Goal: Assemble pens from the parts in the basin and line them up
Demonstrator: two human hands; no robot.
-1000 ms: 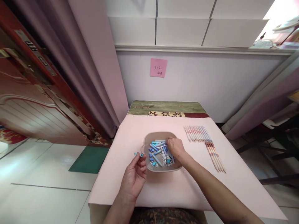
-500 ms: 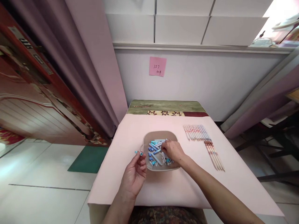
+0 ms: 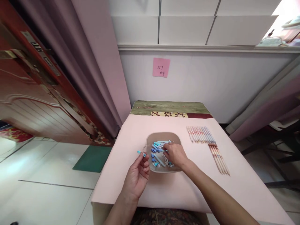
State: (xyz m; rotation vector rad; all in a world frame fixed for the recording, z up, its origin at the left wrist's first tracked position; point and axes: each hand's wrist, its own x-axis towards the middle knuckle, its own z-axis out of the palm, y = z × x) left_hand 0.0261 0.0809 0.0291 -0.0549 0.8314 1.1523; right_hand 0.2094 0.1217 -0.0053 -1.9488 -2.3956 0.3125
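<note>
A grey-beige basin [image 3: 164, 136] on the pink-covered table holds several blue, light blue and turquoise pen parts [image 3: 159, 159]. My left hand [image 3: 140, 172], palm up beside the basin's left edge, pinches a small turquoise cap [image 3: 142, 153] between thumb and fingertips. Over the right part of the basin is my right hand [image 3: 175, 153], reaching down among the parts with its fingers bent together. What its fingertips touch is too small to make out.
A row of pens [image 3: 200, 134] lies to the right of the basin, and a bundle of cream pens [image 3: 219, 159] lies just below it. A pink note [image 3: 161, 67] is stuck on the wall behind the table [image 3: 131, 131].
The view has shifted slightly, moving the scene to the right. My right hand's fingers have moved a little among the parts. My left hand still holds the turquoise cap.
</note>
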